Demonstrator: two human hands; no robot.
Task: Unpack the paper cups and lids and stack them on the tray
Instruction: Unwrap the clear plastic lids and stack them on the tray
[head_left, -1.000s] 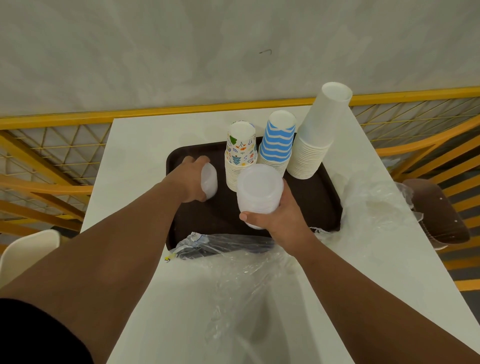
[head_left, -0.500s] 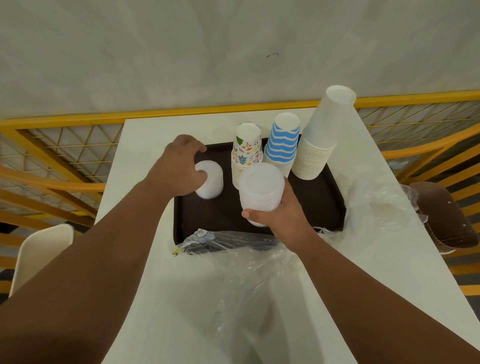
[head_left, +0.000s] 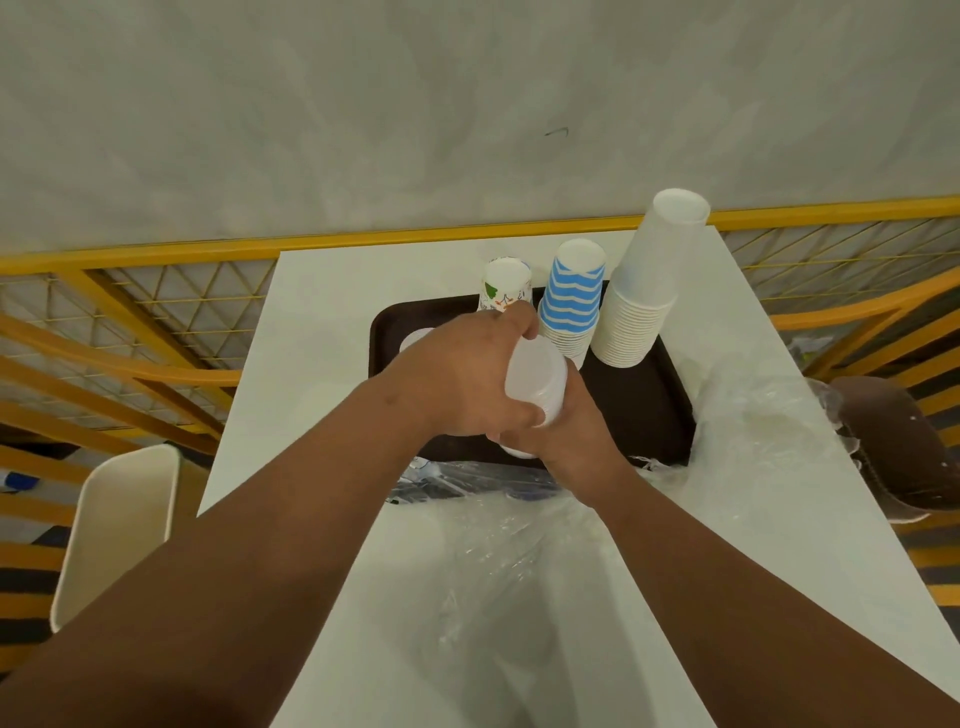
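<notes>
A dark brown tray (head_left: 654, 410) lies on the white table (head_left: 322, 322). Three upside-down cup stacks stand along its far edge: a patterned one (head_left: 505, 286), a blue-striped one (head_left: 574, 296) and a tall leaning white one (head_left: 647, 291). Both hands hold a stack of translucent white lids (head_left: 537, 382) above the tray's middle. My left hand (head_left: 462, 374) grips its upper part from the left, and my right hand (head_left: 566, 431) holds it from below. Some lids (head_left: 415, 338) lie on the tray's left part, mostly hidden behind my left hand.
Crumpled clear plastic wrapping (head_left: 753, 431) lies right of the tray, and more plastic (head_left: 498, 545) spreads in front of it. A yellow railing (head_left: 156, 291) runs behind and beside the table. A cream chair (head_left: 119, 525) is at the left, a brown chair (head_left: 888, 441) at the right.
My left hand left the lids it set on the tray's left side and moved right onto the lid stack in my right hand. The camera tilted slightly.
</notes>
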